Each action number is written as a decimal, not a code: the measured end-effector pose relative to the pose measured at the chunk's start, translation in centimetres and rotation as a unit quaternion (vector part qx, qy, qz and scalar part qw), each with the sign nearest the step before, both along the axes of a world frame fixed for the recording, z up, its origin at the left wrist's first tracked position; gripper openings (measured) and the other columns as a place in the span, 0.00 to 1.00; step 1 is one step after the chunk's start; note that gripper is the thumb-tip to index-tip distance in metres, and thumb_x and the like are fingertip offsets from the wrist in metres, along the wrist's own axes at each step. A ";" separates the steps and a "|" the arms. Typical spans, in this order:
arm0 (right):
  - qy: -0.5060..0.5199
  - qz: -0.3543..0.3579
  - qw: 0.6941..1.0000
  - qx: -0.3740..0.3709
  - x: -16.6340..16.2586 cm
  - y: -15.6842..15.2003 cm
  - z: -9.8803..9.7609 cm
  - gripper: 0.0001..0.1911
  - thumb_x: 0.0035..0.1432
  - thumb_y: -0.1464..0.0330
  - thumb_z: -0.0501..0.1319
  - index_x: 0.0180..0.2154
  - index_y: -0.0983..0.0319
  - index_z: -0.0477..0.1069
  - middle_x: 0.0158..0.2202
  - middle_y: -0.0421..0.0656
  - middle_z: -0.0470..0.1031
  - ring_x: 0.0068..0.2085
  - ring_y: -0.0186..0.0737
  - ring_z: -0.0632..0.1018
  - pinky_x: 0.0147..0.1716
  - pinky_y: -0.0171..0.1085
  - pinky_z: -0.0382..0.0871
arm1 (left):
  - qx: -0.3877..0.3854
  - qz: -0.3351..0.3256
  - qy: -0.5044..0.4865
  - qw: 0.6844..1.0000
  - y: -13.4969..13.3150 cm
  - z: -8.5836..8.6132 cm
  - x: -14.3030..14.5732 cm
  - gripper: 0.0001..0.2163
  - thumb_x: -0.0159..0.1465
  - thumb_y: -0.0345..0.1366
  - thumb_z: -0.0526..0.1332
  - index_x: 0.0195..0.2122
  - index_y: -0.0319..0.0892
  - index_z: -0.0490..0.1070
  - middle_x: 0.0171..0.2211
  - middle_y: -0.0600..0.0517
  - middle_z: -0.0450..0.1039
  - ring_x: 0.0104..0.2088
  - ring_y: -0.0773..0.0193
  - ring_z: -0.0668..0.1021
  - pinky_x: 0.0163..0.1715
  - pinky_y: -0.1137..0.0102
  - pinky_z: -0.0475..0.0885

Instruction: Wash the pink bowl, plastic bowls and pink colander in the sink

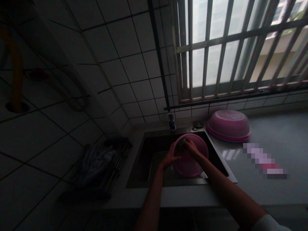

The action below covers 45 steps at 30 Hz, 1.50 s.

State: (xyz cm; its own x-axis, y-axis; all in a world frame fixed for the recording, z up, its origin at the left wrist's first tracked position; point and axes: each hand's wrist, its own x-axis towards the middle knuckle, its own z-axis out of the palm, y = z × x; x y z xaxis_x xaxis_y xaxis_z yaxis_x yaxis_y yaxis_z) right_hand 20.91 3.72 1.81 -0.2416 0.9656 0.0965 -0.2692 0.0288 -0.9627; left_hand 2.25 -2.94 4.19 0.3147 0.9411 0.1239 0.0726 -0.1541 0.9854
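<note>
A pink plastic basin (192, 160) is tilted up inside the steel sink (144, 166), below the tap (171, 123). My left hand (169, 158) grips the basin's left rim. My right hand (190, 147) presses a small greyish scrubbing pad (181, 143) against the upper inside of the basin, fingers closed round it. The light is dim and the fingers show only in part.
A second pink basin (228, 125) lies upside down on the grey counter (276, 134) right of the sink. A dish rack (115, 166) with cloths stands on the left. Tiled walls rise behind, and a barred window (228, 48) is above the counter. A drain plug (198, 124) sits by the tap.
</note>
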 end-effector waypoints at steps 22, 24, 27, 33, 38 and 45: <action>-0.067 0.159 0.984 0.042 -1.3 -2.1 -0.2 0.15 0.51 0.60 0.66 0.40 0.59 0.78 0.43 0.45 0.82 0.40 0.45 0.78 0.39 0.40 0.74 | -0.014 0.004 0.008 1.000 -0.2 -0.4 -0.4 0.50 0.49 0.41 0.80 0.72 0.50 0.60 0.72 0.42 0.60 0.73 0.40 0.60 0.74 0.46 0.51; -0.072 0.158 0.984 0.041 -1.3 -2.2 -0.1 0.16 0.51 0.59 0.66 0.41 0.59 0.79 0.42 0.44 0.82 0.40 0.45 0.78 0.40 0.40 0.74 | -0.017 0.003 0.005 1.000 -0.2 -0.3 -0.4 0.50 0.49 0.41 0.80 0.72 0.50 0.60 0.72 0.43 0.61 0.73 0.41 0.60 0.74 0.46 0.51; -0.039 0.065 0.996 0.038 -0.5 -1.3 0.4 0.15 0.51 0.58 0.65 0.39 0.59 0.77 0.40 0.43 0.81 0.39 0.44 0.77 0.40 0.40 0.73 | -0.006 0.001 0.000 1.000 -0.3 0.1 -0.2 0.49 0.49 0.41 0.80 0.71 0.49 0.61 0.72 0.42 0.61 0.74 0.41 0.60 0.74 0.46 0.51; -0.031 -0.002 0.999 0.040 0.2 -0.7 0.6 0.15 0.52 0.56 0.64 0.37 0.59 0.76 0.40 0.44 0.80 0.38 0.44 0.76 0.39 0.39 0.73 | -0.068 -0.013 -0.021 0.997 -0.4 0.0 -0.1 0.42 0.50 0.43 0.80 0.66 0.47 0.68 0.67 0.40 0.69 0.68 0.40 0.70 0.71 0.43 0.59; -0.099 0.179 0.977 0.054 -1.1 -2.7 0.4 0.13 0.52 0.58 0.66 0.37 0.58 0.78 0.38 0.44 0.80 0.37 0.45 0.76 0.37 0.40 0.72 | -0.128 0.004 -0.013 0.992 -0.3 -0.9 -0.5 0.39 0.45 0.42 0.82 0.59 0.42 0.75 0.61 0.39 0.76 0.61 0.36 0.76 0.65 0.40 0.66; -0.058 -0.015 0.996 0.068 0.4 -1.7 1.7 0.16 0.57 0.53 0.63 0.37 0.58 0.76 0.40 0.46 0.79 0.42 0.48 0.76 0.41 0.41 0.72 | -0.056 0.006 -0.033 0.998 -0.5 0.1 0.0 0.44 0.49 0.41 0.80 0.67 0.48 0.68 0.68 0.41 0.68 0.68 0.41 0.69 0.71 0.44 0.59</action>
